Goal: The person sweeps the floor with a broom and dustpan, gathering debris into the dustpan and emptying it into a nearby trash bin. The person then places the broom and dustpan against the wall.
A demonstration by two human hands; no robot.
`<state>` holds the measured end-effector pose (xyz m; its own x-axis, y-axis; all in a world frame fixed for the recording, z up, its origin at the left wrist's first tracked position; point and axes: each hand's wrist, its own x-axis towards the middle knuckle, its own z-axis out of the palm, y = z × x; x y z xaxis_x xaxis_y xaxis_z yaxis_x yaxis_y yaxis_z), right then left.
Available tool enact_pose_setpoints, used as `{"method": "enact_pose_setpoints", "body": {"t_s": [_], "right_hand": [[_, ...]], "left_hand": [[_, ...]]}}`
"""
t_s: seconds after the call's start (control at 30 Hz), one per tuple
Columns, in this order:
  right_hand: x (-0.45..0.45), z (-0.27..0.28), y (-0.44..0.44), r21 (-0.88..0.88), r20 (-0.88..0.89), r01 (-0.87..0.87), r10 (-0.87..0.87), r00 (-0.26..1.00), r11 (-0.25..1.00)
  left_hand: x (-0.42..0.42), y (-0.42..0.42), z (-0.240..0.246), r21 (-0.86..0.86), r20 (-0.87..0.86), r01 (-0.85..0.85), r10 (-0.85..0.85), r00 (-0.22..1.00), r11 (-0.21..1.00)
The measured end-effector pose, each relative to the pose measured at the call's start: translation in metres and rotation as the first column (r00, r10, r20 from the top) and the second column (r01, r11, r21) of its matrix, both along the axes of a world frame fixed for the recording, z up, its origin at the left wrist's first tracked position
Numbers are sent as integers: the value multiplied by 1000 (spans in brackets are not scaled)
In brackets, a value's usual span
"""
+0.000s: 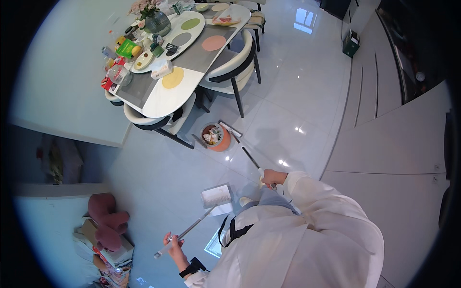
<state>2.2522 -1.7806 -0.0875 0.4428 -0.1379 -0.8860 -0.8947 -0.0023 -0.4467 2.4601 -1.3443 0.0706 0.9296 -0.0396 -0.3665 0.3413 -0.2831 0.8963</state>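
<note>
My left hand point(175, 248) grips the pole of a long-handled dustpan point(216, 195), whose white pan sits low near the floor, left of my feet. In my right hand point(272, 178) is the handle of a broom point(246, 151). The broom's head slants beside the far right side of an orange trash bin point(223, 141); whether they touch is hard to tell. The bin's grey lid point(199, 140) is swung up on its left. Crumpled paper and other waste point(212, 135) show inside it.
A dining table point(169, 100) crowded with dishes, bottles and a flower vase point(157, 23) stands ahead to the left, with chairs point(234, 68) around it. A cabinet point(385, 144) runs along the right. Boxes and a dark red plush object point(108, 219) are at lower left.
</note>
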Motion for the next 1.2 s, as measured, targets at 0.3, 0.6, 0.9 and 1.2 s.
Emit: {"method": "enact_pose_setpoints", "body": {"t_s": [0.3,0.6,0.9,1.2], "right_hand": [[-40,17,63,-16,6,39,-39,999,999],[-34,15,56,-150,47,133,-128,991,980],[89,7,-51,-580,104,-60,148,984,813],[178,-131,-152,-808,-68,-371,553,830,458]], "left_hand": [[15,42,-29,-34,-3,46,-46,999,998],[20,66,-47,-65,-14,3,-4,1000,998],[8,53,-41,-73,-52,-195,192,980,978],[2,20,-14,-2,-84,-358,357,930,934]]}}
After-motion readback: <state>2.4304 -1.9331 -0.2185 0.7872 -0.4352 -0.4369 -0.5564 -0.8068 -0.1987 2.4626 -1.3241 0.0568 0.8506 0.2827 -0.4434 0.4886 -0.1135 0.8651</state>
